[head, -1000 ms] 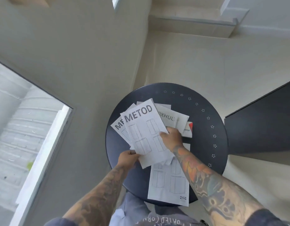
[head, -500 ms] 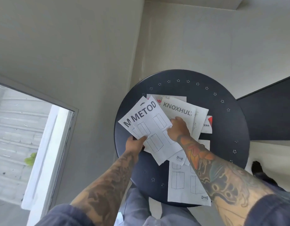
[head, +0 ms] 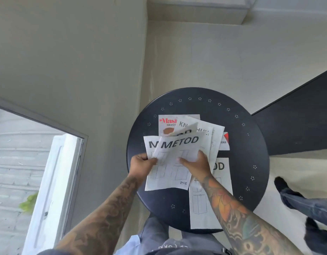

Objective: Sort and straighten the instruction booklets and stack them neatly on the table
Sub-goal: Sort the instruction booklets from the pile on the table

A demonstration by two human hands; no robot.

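On the round black table [head: 251,144] lie several white instruction booklets. My left hand [head: 140,165] and my right hand [head: 195,165] both grip a small bundle of METOD booklets [head: 170,173] by its left and right sides, just above the table's middle. A page at the bundle's top curls up. Behind it lie a KNOXHULT booklet [head: 212,137], a red-titled leaflet [head: 167,123] and a red-cornered card [head: 224,142]. Another METOD booklet [head: 201,208] lies under my right forearm and overhangs the table's near edge.
A beige wall corner rises behind the table. An open window or door with a white frame [head: 54,181] is at the left. A dark panel [head: 297,126] stands at the right. Another person's leg and dark shoe [head: 282,184] are on the floor at the right.
The METOD bundle has turned from tilted to nearly square with me. My right hand has shifted onto its right edge, and the red-titled leaflet behind has come into view.
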